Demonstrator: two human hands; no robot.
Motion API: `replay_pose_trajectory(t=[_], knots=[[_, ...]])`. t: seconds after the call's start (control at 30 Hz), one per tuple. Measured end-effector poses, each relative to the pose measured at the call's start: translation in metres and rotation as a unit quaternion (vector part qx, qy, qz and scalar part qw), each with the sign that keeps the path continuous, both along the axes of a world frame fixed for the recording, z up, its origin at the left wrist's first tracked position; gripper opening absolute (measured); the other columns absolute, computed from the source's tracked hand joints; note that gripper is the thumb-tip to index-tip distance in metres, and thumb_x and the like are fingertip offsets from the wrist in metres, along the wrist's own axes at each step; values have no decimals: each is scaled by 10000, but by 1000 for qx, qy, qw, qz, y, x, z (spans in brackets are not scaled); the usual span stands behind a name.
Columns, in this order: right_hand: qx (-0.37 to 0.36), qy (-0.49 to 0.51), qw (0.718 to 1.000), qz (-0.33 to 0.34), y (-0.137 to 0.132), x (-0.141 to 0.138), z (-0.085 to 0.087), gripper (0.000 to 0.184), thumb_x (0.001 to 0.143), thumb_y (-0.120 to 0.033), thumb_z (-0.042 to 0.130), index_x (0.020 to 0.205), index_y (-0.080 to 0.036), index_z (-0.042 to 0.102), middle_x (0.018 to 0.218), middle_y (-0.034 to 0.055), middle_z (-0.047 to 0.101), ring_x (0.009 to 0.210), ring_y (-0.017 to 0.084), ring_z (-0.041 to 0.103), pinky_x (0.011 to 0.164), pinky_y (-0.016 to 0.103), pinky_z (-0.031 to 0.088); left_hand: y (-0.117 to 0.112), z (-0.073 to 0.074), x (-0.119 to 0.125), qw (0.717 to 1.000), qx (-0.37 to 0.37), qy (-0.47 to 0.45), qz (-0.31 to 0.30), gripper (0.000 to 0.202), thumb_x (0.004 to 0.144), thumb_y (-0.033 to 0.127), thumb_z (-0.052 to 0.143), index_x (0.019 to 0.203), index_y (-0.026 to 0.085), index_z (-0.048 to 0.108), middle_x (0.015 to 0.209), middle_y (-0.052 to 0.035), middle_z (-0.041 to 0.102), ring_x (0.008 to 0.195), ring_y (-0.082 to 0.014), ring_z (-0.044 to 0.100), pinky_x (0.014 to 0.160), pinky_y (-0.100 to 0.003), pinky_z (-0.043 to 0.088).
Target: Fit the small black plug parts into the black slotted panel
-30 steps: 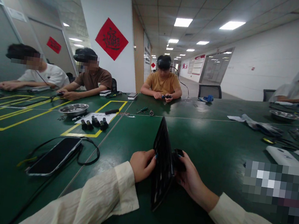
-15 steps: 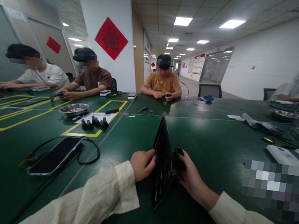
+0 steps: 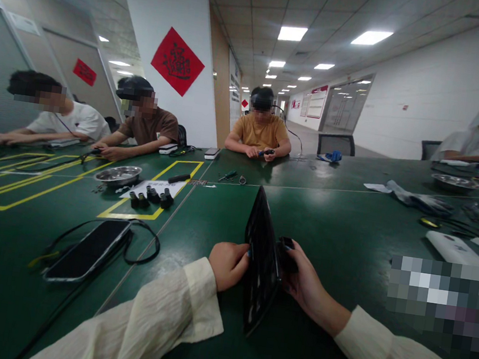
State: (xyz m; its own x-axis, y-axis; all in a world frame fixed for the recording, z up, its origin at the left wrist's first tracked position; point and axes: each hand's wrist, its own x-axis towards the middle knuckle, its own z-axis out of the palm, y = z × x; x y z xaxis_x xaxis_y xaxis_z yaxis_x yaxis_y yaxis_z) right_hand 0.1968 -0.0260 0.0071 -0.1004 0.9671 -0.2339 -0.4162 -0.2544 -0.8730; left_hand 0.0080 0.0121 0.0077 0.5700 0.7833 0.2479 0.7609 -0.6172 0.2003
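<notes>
Evidently the dark panel (image 3: 257,259) is held on edge so both faces can be reached at once: it stands between the person's hands, just above or on the worktop (image 3: 326,227); I can't tell which. Its long axis runs away from the wearer, towards the co-worker opposite (image 3: 259,132), its upper edge leaning right. The left hand (image 3: 227,266) has its fingers bunched against the glossy left face; whether they pinch anything is hidden. The right hand (image 3: 308,281) curls round a black piece (image 3: 288,256) at the other face, seemingly to steady it.
</notes>
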Motion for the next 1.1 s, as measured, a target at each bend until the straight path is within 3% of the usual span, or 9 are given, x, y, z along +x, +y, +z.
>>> replay_pose_trajectory(t=[0.3,0.87,1.1], knots=[[-2,-4,1000,4,1,2,-4,363,743,-399,532,1087,-305,463,629,-53,557,451,89,491,387,174,290,0,1,1,999,-27,-15,34,614,927,428,44,551,178,459,540,-44,502,510,-140,472,524,-269,266],[4,3,1000,7,0,0,-1,372,715,-386,553,1067,-301,468,628,-52,557,479,107,508,392,181,303,-4,4,1,1000,5,-29,5,289,827,319,317,613,184,457,547,-29,512,518,-145,502,499,-253,268],[-1,-1,1000,-9,0,1,-3,346,721,-386,541,1051,-301,478,648,-53,566,480,102,512,394,179,304,-2,4,1,1000,-18,-22,-1,474,933,362,119,695,186,490,603,-34,547,564,-147,529,541,-250,323]])
